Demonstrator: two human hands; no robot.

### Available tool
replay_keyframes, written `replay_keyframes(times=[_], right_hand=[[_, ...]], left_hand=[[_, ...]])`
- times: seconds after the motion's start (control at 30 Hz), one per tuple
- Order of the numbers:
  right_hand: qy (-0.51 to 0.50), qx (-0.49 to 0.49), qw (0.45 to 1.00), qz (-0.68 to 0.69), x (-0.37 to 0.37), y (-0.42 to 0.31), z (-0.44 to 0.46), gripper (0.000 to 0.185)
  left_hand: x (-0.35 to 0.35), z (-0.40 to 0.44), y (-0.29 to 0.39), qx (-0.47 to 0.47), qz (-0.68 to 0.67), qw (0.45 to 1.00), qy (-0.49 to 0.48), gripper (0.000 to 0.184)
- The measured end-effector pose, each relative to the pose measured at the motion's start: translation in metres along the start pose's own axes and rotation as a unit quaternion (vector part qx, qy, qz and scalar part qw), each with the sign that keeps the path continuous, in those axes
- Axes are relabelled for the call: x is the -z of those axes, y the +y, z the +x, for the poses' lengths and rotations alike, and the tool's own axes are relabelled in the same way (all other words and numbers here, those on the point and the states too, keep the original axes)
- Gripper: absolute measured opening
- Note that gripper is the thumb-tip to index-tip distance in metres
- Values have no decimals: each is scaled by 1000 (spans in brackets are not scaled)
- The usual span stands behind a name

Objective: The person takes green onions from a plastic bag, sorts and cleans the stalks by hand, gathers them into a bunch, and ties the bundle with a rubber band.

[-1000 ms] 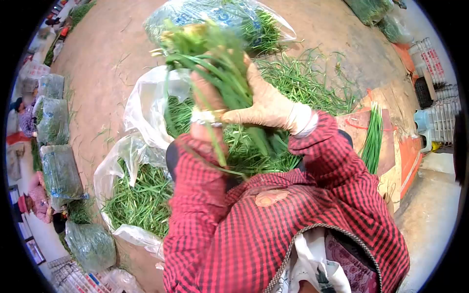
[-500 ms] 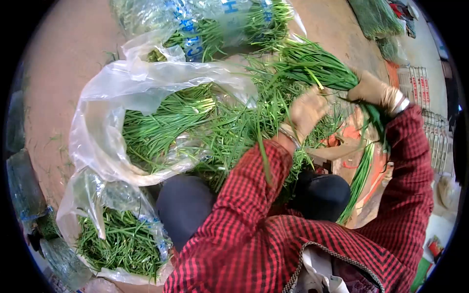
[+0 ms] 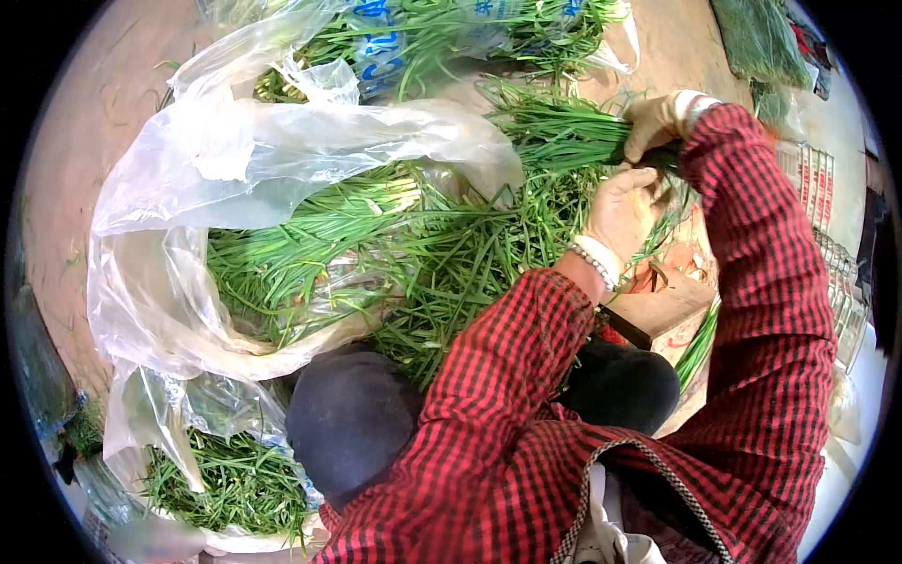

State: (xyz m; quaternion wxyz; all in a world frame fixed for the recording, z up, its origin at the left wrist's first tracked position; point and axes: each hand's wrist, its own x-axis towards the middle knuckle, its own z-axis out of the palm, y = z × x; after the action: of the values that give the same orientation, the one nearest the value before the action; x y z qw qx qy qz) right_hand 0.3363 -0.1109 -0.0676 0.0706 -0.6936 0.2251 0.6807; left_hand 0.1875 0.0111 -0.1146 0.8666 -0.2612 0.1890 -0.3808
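My right hand [image 3: 655, 124], in a pale glove, is wrapped round a bunch of long green chives [image 3: 568, 136], whose leaves point left above the pile. Just below it, my gloved left hand [image 3: 622, 214] has its fingers curled together near the bunch's right end; whatever is between them is hidden. A beaded bracelet [image 3: 594, 262] circles the left wrist. Loose green leaves [image 3: 470, 273] lie heaped under and left of my hands. Beside them, an open clear plastic bag [image 3: 155, 273] holds more chives [image 3: 301, 249].
At the lower left a second bag holds cut leaves [image 3: 235, 484]. A printed plastic wrap with chives [image 3: 442, 42] lies at the top. A wooden block [image 3: 658, 305] stands by my right knee [image 3: 625, 385]. Wrapped green bundles [image 3: 761, 42] are at the upper right.
My right hand has moved left and up with the chives, and the bunch now lies lower against the pile. My left hand has shifted right, close under the right hand.
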Motion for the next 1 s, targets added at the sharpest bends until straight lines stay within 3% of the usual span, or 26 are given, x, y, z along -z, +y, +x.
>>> replay_keyframes(times=[0.1, 0.17, 0.27, 0.3, 0.33, 0.37, 0.43, 0.47, 0.5, 0.53, 0.57, 0.63, 0.67, 0.7, 0.77, 0.8, 0.83, 0.9, 0.93, 0.97, 1.0], right_hand=[[16, 6, 999, -29, -4, -21, -48, 50], [18, -24, 999, 26, -4, -22, -52, 55], [60, 27, 993, 100, -7, -18, -36, 73], [65, -8, 998, -4, -9, -19, -23, 76], [75, 27, 997, -23, -12, -13, -7, 74], [66, 67, 995, -42, -11, -1, 0, 74], [50, 148, 985, -77, -16, 0, -6, 74], [105, 72, 992, 0, -13, 8, -23, 74], [160, -4, 984, 79, -16, 2, -46, 74], [304, 10, 951, 55, -17, 8, -50, 72], [353, -26, 935, -4, -19, 14, -56, 66], [250, 24, 917, -310, -61, 12, -71, 65], [206, 136, 936, -250, -72, 39, -68, 60], [213, 132, 936, -246, -68, 55, -75, 60], [409, 91, 900, -116, -48, 70, -89, 53], [350, -80, 912, -200, -67, 40, -118, 44], [242, -5, 946, -218, -85, 37, -135, 43], [285, 133, 927, -203, -107, 65, -142, 41], [322, 74, 944, 1, -110, 53, -172, 44], [440, 87, 894, -16, -100, 83, -152, 42], [349, 70, 929, -103, -109, 83, -162, 39]], left_hand=[[-20, 0, -4, 1, -15, 1000, -12, 14], [-22, 4, -3, 37, -29, 999, -17, 13], [-23, 3, 4, -12, -33, 999, 7, 13], [-19, 1, 8, -29, -37, 998, 42, 12], [-11, 1, 12, -27, -30, 999, 29, 26], [-3, -2, 12, -30, -31, 999, 31, 26], [-4, -17, 19, 12, 120, 985, 122, 45], [-2, -23, 21, 6, 160, 980, 116, 58], [13, -25, 17, -5, 151, 977, 149, 53], [19, -30, 16, -14, 158, 971, 180, 52], [26, -35, 14, -24, 167, 963, 209, 51], [37, -44, 11, -20, 190, 957, 220, 49], [43, -50, 5, -9, 210, 949, 235, 47], [47, -57, 1, 8, 224, 947, 230, 41], [54, -70, -9, 65, 227, 952, 193, 37], [44, -77, -15, 102, 286, 933, 193, 37], [42, -83, -20, 102, 293, 931, 189, 37], [36, -99, -38, 228, 362, 896, 121, 39], [25, -110, -46, 260, 386, 879, 104, 40], [13, -121, -56, 286, 396, 869, 77, 41], [11, -132, -63, 300, 397, 867, 29, 41]])
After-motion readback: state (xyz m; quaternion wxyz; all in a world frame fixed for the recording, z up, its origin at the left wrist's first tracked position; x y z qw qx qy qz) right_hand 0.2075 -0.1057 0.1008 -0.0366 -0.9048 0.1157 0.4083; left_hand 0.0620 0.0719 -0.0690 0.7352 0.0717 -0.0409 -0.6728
